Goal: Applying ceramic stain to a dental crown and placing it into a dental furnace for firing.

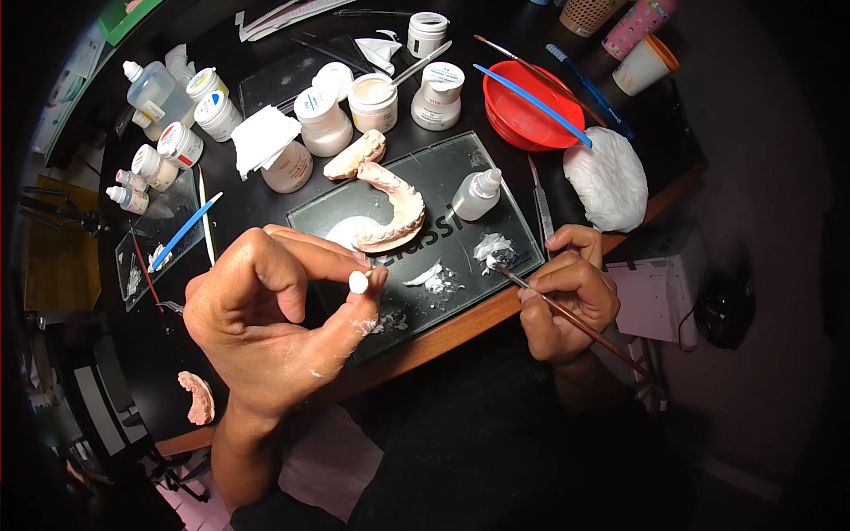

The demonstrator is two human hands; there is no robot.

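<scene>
My left hand pinches a small white dental crown between thumb and fingertips, above the near left part of a dark glass slab. White smears mark the thumb. My right hand grips a thin brush by its brown handle. The brush tip touches or nearly touches a heap of white paste on the slab's right side. Another crumbly white heap lies between the hands. Beyond them on the slab are a horseshoe-shaped dental cast and a small white dropper bottle.
Powder jars crowd the back. A red bowl with a blue-handled tool across it stands back right, by crumpled white tissue and tweezers. At left lie a smaller glass plate and a pink cast piece. The wooden table edge runs nearest me.
</scene>
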